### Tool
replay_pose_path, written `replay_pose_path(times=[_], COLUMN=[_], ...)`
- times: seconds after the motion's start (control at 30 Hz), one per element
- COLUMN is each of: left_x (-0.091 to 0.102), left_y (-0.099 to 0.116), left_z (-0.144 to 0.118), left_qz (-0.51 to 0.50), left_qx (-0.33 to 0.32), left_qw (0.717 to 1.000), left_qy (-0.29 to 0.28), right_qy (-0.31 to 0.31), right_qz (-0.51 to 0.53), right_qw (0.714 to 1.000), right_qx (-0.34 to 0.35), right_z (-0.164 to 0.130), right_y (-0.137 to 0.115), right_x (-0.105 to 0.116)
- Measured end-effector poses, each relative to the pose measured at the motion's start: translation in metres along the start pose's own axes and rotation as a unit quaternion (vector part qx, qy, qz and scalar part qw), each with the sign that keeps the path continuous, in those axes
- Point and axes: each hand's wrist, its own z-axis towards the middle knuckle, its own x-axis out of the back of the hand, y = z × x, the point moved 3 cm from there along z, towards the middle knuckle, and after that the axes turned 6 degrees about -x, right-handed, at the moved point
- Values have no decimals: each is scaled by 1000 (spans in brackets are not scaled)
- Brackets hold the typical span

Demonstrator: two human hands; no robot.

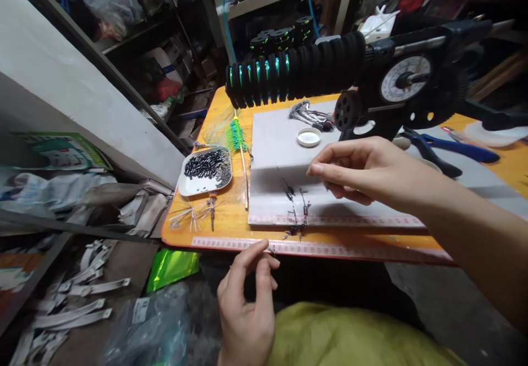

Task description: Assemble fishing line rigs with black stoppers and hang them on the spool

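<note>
My right hand (361,171) is raised over the white board (268,135), thumb and index finger pinched. Whatever sits between those fingertips is too fine to make out. Lower down, by the table's front edge, my left hand (249,300) has its fingers curled and thumb close to the index finger. A tiny dark piece shows at its fingertips, its kind unclear. Between the hands lies a cluster of small dark fittings with red bits (297,227), partly on the board and partly over the pink measuring tape (330,249).
A dial-fitted winding machine (406,80) with a black ringed roller (297,69) overhangs the board. To the left stand a white tray (185,190) of small black tubes and metal bits, and a green bristle brush (236,134). Blue-handled pliers (462,149) lie right, near a round white lid (309,137).
</note>
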Motion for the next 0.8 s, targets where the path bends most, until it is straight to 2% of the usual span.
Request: replay_pose_path(times=[0.37, 0.43, 0.53, 0.7, 0.8], left_x=[-10, -14, -20, -26, -20], left_y=[10, 11, 12, 13, 11], left_z=[11, 14, 17, 19, 30], left_qz=[-22, -27, -39, -51, -50], left_qx=[-4, -14, -28, -51, -81], left_qw=[1000, 999, 998, 996, 995], left_qy=[-2, -24, -52, -58, -29], right_qy=[3, 3, 12, 23, 31], right_qz=[-10, -27, -90, -179, -198], right_qw=[999, 999, 996, 983, 979], right_qx=[-43, -43, -18, 37, 48], right_z=[-9, -11, -13, -13, -11], right_y=[23, 28, 33, 31, 28], right_x=[-3, -5, -7, -8, -8])
